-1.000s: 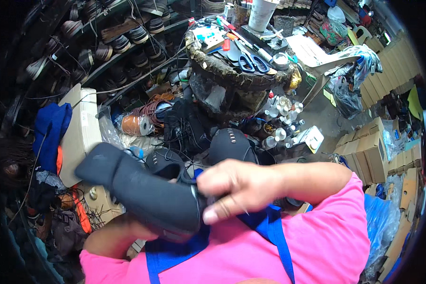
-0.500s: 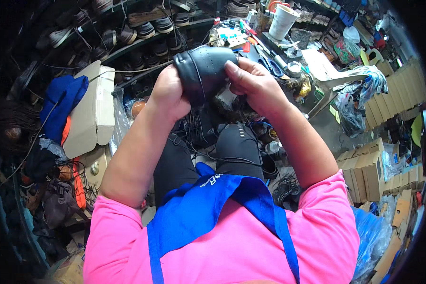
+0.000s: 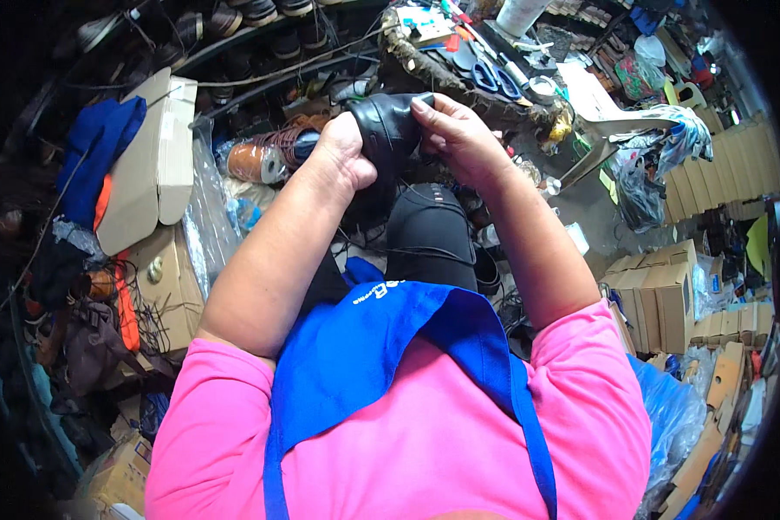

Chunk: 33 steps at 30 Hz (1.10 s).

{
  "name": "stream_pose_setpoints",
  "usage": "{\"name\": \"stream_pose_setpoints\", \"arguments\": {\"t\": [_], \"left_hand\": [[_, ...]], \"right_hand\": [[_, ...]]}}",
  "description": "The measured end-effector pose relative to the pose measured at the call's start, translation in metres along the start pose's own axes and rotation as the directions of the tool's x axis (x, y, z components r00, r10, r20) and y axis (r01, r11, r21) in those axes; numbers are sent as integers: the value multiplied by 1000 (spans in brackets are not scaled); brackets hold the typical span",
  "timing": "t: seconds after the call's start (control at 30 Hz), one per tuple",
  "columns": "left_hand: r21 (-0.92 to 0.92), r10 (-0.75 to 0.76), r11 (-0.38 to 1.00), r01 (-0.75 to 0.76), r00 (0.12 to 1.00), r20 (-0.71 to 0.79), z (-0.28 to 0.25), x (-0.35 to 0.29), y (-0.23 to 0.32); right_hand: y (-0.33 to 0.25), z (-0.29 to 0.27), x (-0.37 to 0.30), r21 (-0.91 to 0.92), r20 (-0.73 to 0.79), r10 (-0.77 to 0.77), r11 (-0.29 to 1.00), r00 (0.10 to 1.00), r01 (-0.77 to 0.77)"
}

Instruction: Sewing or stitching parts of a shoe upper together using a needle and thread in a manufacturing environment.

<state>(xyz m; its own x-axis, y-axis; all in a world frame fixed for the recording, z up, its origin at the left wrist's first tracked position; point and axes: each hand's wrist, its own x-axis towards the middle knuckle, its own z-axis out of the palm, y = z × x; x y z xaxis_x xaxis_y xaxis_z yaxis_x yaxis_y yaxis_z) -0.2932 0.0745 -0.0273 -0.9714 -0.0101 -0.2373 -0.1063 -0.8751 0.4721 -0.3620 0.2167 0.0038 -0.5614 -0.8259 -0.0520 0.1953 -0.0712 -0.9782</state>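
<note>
In the head view, I hold a black leather piece (image 3: pixel 386 130) in front of me with both arms stretched out, above my knees. My left hand (image 3: pixel 345 154) is closed around its left edge, with most of the fingers hidden behind it. My right hand (image 3: pixel 458 139) pinches its upper right edge, thumb on the near side. The leather is glossy and curved, with a seam line across it.

Beyond my hands is a round surface (image 3: pixel 418 65) with a rough rim, where scissors (image 3: pixel 497 80) with blue handles lie near markers and a white cup (image 3: pixel 518 13). To the left of my left hand, well apart from it, sits an orange spool (image 3: pixel 253 162) in clear wrap, and farther left an open cardboard box (image 3: pixel 152 169) stands beside a blue cloth (image 3: pixel 100 152). Shoes (image 3: pixel 225 19) line a shelf at the upper left. Nearer me, my blue apron (image 3: pixel 364 355) hangs over my pink shirt (image 3: pixel 407 442), and black trousers (image 3: pixel 426 230) cover my legs.
</note>
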Motion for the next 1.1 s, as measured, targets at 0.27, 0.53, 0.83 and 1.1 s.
{"name": "stream_pose_setpoints", "arguments": {"t": [0.27, 0.53, 0.83, 1.1], "left_hand": [[17, -90, 995, 95, 977, -193, -73, -7, -9], [-111, -38, 994, 15, 977, -209, -96, -86, -39], [97, 227, 973, -210, 944, -238, -84, -100, -50], [-73, 22, 997, -38, 978, -206, -98, -92, -41]], "right_hand": [[64, 26, -5, 118, -1, 181, 977, 983, -180], [87, 38, -7, 298, -123, 445, 869, 887, -395], [89, 37, -6, -126, -64, 349, 927, 935, -354], [62, 18, -37, -507, -46, 186, 842, 982, -183]]}}
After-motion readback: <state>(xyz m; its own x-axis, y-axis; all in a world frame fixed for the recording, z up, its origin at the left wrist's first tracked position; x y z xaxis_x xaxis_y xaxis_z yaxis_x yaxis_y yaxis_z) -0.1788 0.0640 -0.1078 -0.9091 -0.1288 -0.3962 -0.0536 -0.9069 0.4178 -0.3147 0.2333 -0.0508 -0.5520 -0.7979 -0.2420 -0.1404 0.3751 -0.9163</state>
